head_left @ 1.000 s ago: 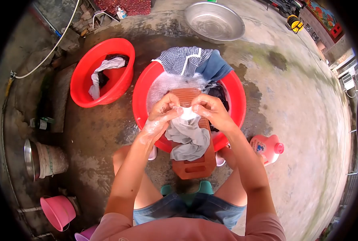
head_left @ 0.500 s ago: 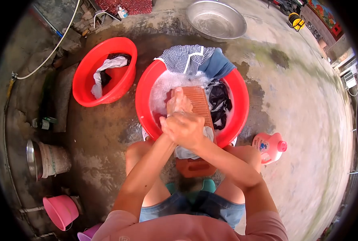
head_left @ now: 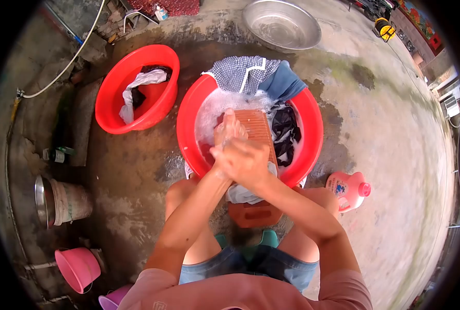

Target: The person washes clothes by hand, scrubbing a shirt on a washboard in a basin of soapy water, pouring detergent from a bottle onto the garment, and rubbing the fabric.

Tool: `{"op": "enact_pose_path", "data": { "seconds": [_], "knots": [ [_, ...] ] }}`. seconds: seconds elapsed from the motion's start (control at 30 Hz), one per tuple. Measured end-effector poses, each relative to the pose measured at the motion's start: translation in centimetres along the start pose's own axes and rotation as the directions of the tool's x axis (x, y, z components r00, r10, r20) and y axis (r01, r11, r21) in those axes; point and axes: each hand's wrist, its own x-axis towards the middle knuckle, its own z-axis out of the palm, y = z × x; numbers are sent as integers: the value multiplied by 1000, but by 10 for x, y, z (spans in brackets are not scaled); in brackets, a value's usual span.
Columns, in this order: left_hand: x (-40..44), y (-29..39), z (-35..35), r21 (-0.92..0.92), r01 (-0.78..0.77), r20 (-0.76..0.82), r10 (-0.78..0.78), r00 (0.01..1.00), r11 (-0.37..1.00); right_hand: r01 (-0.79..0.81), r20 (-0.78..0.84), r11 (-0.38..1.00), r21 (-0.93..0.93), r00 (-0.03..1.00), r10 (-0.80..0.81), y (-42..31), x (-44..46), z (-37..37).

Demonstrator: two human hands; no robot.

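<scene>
Head view: right hand (head_left: 244, 161), slightly blurred, clasped across left hand (head_left: 230, 129) near the wrist. Left fingers point forward over ridged board (head_left: 259, 126); cannot tell if they grip anything. Grey cloth (head_left: 240, 195) lies on the board's near half, partly under right forearm. Board crosses near rim of sudsy red tub (head_left: 187, 124); black cloth (head_left: 285, 132) just right.
</scene>
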Motion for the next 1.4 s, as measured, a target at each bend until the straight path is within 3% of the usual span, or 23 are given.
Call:
{"op": "enact_pose_path", "data": {
  "seconds": [0.07,0.13,0.17,0.2,0.27,0.3,0.37,0.4,0.47,0.53,0.7,0.77,0.83,0.87,0.93,1.03,1.07,1.1,1.17,1.2,1.33,1.4],
  "knots": [
    [-5,3,-2,52,52,-70,-49,996,997,84,-71,995,57,994,-79,6,-5,4],
    [-9,9,25,308,116,-255,-36,966,944,-45,-20,998,-42,999,44,31,6,2],
    [-6,7,10,239,158,-102,-137,985,958,-124,9,988,-93,992,125,32,3,0],
    [7,2,-18,162,202,62,-214,975,966,-95,72,993,-74,992,101,18,1,-6],
    [37,-3,-56,42,300,413,-290,863,953,49,-5,999,24,999,-49,7,-6,1],
    [16,2,-39,121,184,170,-204,964,975,98,-26,993,72,995,-97,0,-9,-1],
    [-15,8,31,358,21,-238,70,969,933,-140,32,989,39,990,139,23,-1,1],
    [-14,8,24,294,61,-180,-7,984,954,-265,52,964,13,963,264,30,-1,1],
    [-7,6,1,152,161,-57,-154,986,975,-134,142,991,-13,981,134,5,-13,-6],
    [-8,0,-6,162,164,-80,-153,985,973,28,227,1000,7,973,-29,-1,-24,-6],
    [-13,8,13,175,166,-101,-150,984,971,33,9,999,29,999,-33,-11,-17,1],
    [-5,1,-8,48,202,87,-205,975,978,53,-68,998,39,996,-50,-9,-14,1],
    [-7,6,-9,-61,246,263,-222,939,967,-36,-34,999,-1,999,36,10,-7,3],
    [-12,5,13,309,138,-139,-98,985,941,-63,-33,996,-62,998,61,21,0,4],
    [-19,3,7,298,166,-134,-131,982,940,-154,-4,974,-167,988,156,22,-6,3],
    [-15,2,4,267,166,-105,-143,984,949,61,-54,997,50,997,-58,6,-18,7],
    [-16,4,1,258,164,-101,-142,985,952,3,-29,1000,-7,1000,-3,20,-16,6],
    [-8,4,3,249,158,-71,-145,987,955,-68,-28,995,-72,997,66,25,-8,3],
    [6,-1,-37,90,207,222,-222,949,974,-232,2,956,-179,972,236,19,-3,-5],
    [9,0,-38,4,235,369,-220,903,972,-112,-42,991,-71,993,109,20,-8,-1],
    [-7,-8,-16,89,128,40,-132,990,988,-43,-43,999,-6,998,42,25,-12,0],
    [-14,0,-5,215,148,-22,-147,989,965,-185,-13,981,-58,983,184,17,-8,-1]
  ]
}}
